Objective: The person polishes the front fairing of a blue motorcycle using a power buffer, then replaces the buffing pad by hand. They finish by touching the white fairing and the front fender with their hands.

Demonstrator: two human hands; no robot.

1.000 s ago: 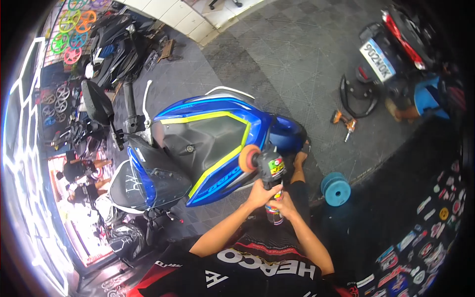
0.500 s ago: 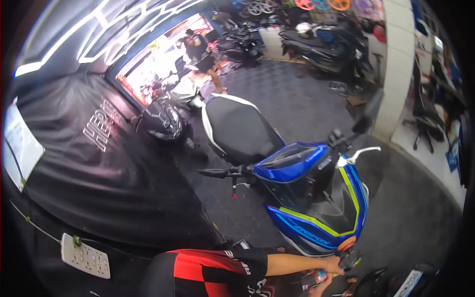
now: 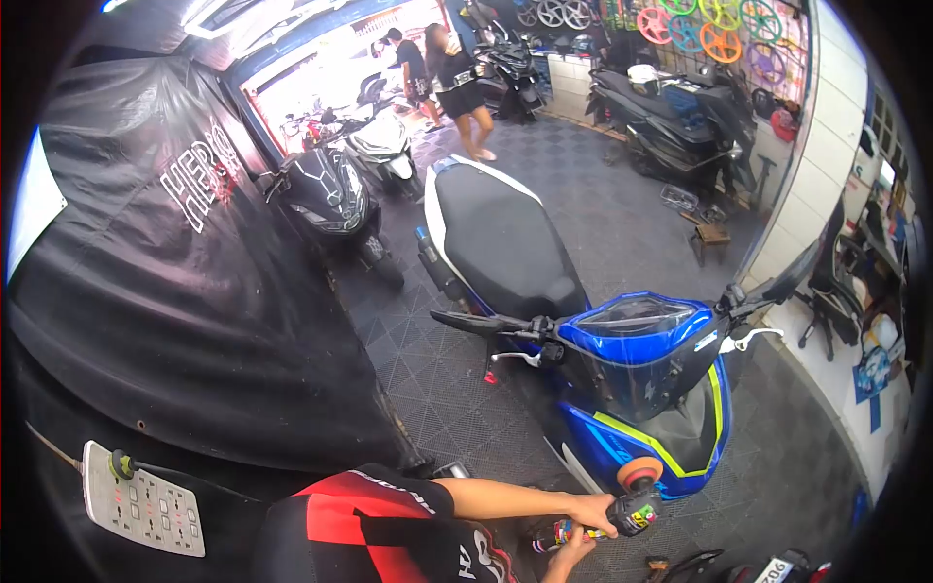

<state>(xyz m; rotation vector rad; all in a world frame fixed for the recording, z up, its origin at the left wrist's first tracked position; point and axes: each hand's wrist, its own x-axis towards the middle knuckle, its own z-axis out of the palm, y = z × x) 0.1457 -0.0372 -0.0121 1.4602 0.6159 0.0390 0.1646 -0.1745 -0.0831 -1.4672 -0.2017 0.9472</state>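
Well, both hands are holding the polisher at the near side of the scene, just beside the blue front panel of the scooter. The polisher is showing a dark, rounded head with bright stickers and a thick, cylindrical handle, and its round orange pad is facing the panel's lower edge; whether the pad is touching it, I cannot tell. The panel is looking hard and glossy, with a flat lime stripe bending into a V around matte dark plastic. Above it, the windscreen is curving, smooth and see-through, and farther off the seat is spreading wide, black and softly padded between white side trims.

The left hand is closing around the polisher just behind its head, its fingers partly hidden. The right hand is curling around the handle, its fingers drawn in against it rather than spread; its far fingertips are staying out of sight.

At the near left, a pale, flat power strip is lying on dark material, below a creased, shiny black sheet. The floor is showing ribbed square tiles. At the far side, 2 people are standing near parked scooters.
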